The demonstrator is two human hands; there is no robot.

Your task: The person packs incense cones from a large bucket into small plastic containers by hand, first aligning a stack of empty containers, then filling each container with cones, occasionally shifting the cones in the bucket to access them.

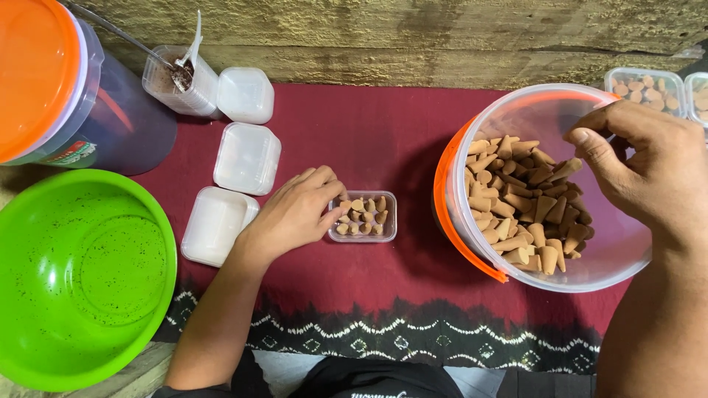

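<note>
While the left fingers [333, 197] curl loosely at the left rim of the small tray [363, 217], they touch the cones [361, 214] standing inside, nudging rather than gripping, and the left hand [295, 214] rests on the red cloth [383, 147] at centre frame. A push too hard there could topple the upright cones or slide the light tray across the cloth. Over at the right, the right hand [641, 166] hovers above the tilted bucket [472, 147], fingers bent inward in a pinch; whether a cone sits between them I cannot tell. The bucket leans with its orange rim toward the middle, so a knock from that wrist could roll it and spill the loose heap. Three white lids [247, 157] lie upper left, beside a green bowl [81, 273] at lower left, with filled trays [645, 87] at upper right.
</note>
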